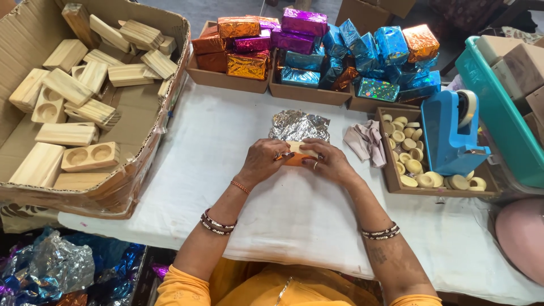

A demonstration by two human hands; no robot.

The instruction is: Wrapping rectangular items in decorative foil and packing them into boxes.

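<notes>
Your left hand (264, 160) and your right hand (327, 163) are close together in the middle of the white table (215, 141). Both hands grip 1 small wooden block (300, 151) that sits on a sheet of foil (299, 127), silver on top and orange where it folds up by your fingers. The fingers of both hands press down on the block and the foil edge. To your left is a big cardboard box (141, 164) full of bare wooden blocks (90, 157). At the far side of the table are wrapped shiny blocks (317, 45) in orange, purple and blue. To your right is a blue tape holder (450, 136) in a brown tray (391, 170) of little round pieces (409, 156). A crumpled cloth (365, 141) lies just beside the tray.
</notes>
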